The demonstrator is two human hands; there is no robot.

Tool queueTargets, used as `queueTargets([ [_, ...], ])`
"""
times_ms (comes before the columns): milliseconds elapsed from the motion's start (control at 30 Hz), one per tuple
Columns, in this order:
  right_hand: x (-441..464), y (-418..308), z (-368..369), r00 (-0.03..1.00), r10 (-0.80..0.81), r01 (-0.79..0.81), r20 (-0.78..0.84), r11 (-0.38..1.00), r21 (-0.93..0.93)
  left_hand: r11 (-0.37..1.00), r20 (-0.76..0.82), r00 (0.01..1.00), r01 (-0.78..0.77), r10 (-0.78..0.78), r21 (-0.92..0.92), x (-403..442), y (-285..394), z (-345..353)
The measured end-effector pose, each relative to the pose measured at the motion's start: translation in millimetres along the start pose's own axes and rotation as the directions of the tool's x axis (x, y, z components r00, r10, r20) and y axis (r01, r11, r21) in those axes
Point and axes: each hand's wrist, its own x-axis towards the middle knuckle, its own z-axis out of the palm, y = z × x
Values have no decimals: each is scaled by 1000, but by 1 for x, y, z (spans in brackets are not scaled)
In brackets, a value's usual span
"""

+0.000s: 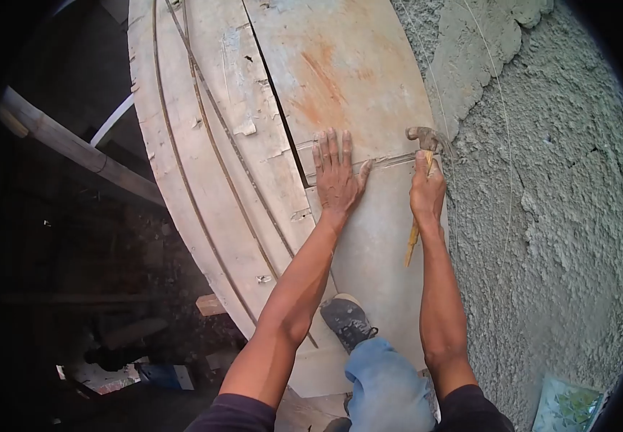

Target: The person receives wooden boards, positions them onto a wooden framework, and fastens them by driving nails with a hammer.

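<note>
My left hand [338, 176] lies flat on a pale wooden board [390, 209], fingers spread, close to a seam where two boards meet. A dark gap runs along the boards just left of it. In my right hand [427, 191] is a hammer [425, 140], gripped by its yellowish wooden handle [412, 245] just below the head. The metal head is at the board's right edge, beside the rough wall. An upper board [362, 65] with orange-brown stains lies beyond both hands.
Thin metal rods [214, 108] lie along the left boards. A rough cement wall [556, 209] with thin strings rises on the right. Left of the boards is a dark drop with a pole [74, 147]. My shoe [346, 320] stands on the boards.
</note>
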Motion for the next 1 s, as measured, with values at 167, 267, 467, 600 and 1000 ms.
queueTargets([
  [167, 22, 4, 8, 997, -74, 75, 14, 994, -78, 997, -59, 996, -73, 73, 2, 11, -11, -5],
  [267, 18, 9, 8, 984, 138, -152, 116, 982, 115, 998, -21, 998, -60, 60, 9, 5, -10, -9],
  [467, 21, 1, 7, 925, 338, -379, 174, 775, 506, 995, 41, 994, -103, 103, -15, 3, -19, -12],
  [600, 19, 5, -10, 881, 347, -460, 322, 787, 410, 993, 22, 993, -119, 119, 4, 6, -18, -14],
  [1000, 31, -21, -27, 984, -94, 131, 151, 958, -256, 990, -2, 990, -142, 142, 25, 2, -17, -12],
])
